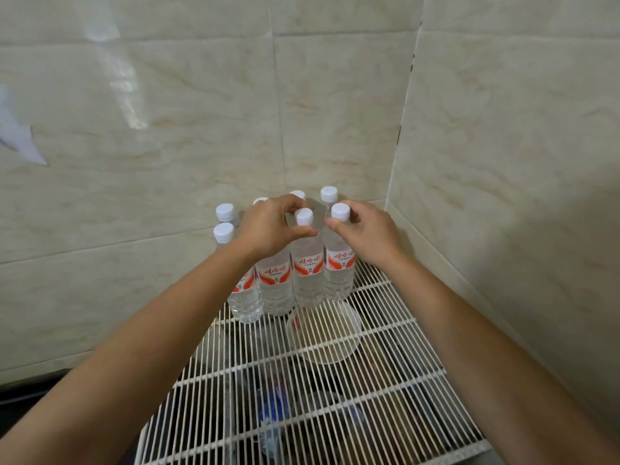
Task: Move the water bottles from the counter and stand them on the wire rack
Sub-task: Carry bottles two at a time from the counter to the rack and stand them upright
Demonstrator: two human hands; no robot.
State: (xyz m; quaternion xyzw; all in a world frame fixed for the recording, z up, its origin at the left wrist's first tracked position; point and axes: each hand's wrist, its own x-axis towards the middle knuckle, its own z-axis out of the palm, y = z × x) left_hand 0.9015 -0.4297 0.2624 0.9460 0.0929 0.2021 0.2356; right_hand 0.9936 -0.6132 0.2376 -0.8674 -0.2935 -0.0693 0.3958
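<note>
Both the left hand (268, 226) and the right hand (369, 233) hold clear plastic water bottles with white caps and red labels.
The left hand curls round the neck of the middle bottle (307, 273). The right hand grips the neck of the right bottle (339, 266) just beside it. Both bottles stand up straight on the white wire rack (335, 414) in the middle of the frame, with more bottles (224, 230) close by. A clear round dish (323, 333) lies on the rack just below them.

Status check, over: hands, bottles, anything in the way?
Left hand grips middle front bottle by neck; right hand grips right front bottle likewise. Both upright on rack, back corner. Clear dish just in front.
</note>
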